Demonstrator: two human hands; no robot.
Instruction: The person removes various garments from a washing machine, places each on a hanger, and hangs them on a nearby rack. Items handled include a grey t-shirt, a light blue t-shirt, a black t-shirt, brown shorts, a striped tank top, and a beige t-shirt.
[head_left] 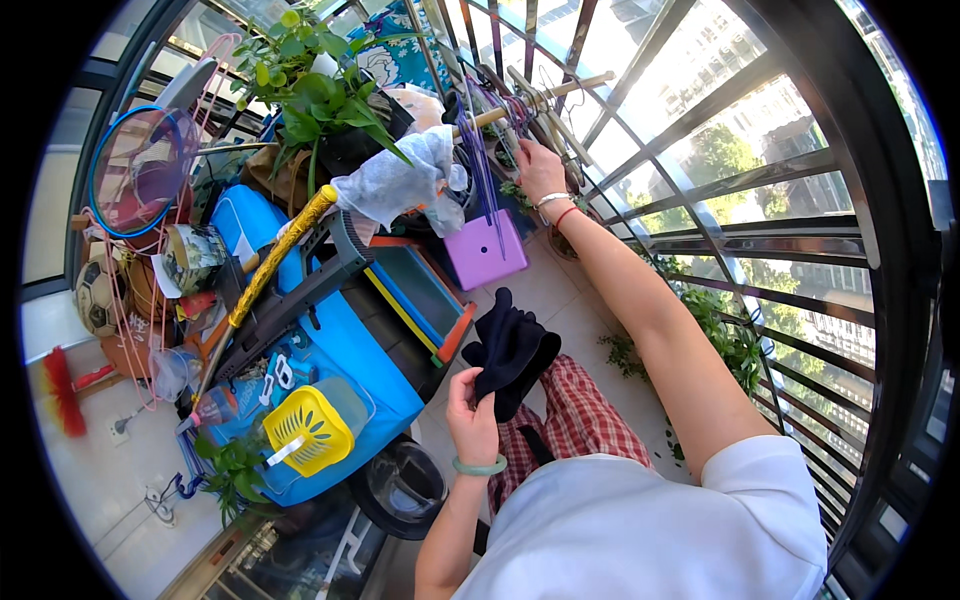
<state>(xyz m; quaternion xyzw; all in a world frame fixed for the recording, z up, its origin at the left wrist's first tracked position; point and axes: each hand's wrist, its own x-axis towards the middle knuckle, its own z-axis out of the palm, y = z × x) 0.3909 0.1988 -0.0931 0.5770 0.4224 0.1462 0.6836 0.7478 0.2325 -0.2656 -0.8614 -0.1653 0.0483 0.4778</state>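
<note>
In front of my body, my left hand (472,412) is closed on a bunched black garment (515,350); its folds hide the exact kind. A green bangle circles that wrist. My right arm stretches far forward, and my right hand (541,172) is closed at a cluster of clothes hangers (515,112) on a wooden rod (570,90). The fingers seem to pinch one hanger, though they partly cover it. Purple hangers (478,160) dangle just left of this hand. A grey cloth (405,178) hangs on the same rod further left.
Below the hangers is a purple box-like item (486,250). To the left stand a blue storage box (370,420), a yellow basket (310,430), a gold-wrapped pole (290,240) and a potted plant (330,105). Window bars (800,240) run along the right, with plants (720,335) beside them.
</note>
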